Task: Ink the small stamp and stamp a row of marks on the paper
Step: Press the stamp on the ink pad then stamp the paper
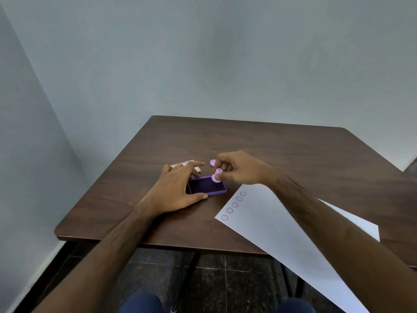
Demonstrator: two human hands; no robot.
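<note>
Dark wood tabletop [282, 145] against pale blue-grey walls, and we're right at the ink. Right hand [239, 168] has thumb and fingertips [218, 176] pinched tight on the small pink-purple stamp [217, 174], tilted, its base touching the far right corner of the open purple ink pad [206, 188]. Left hand [178, 188] steadies that pad, fingers spread apart, thumb lying along its near edge, the others draped over its left side. Just past the right knuckles, a little pink cap [212, 162] lies on the table. Behind the left fingers, a pale lid or box [184, 164] peeks out. To the right, white paper [282, 233] lies at an angle, overhanging the table's near edge, with five purple marks [234, 204] in a row along its top left edge.
</note>
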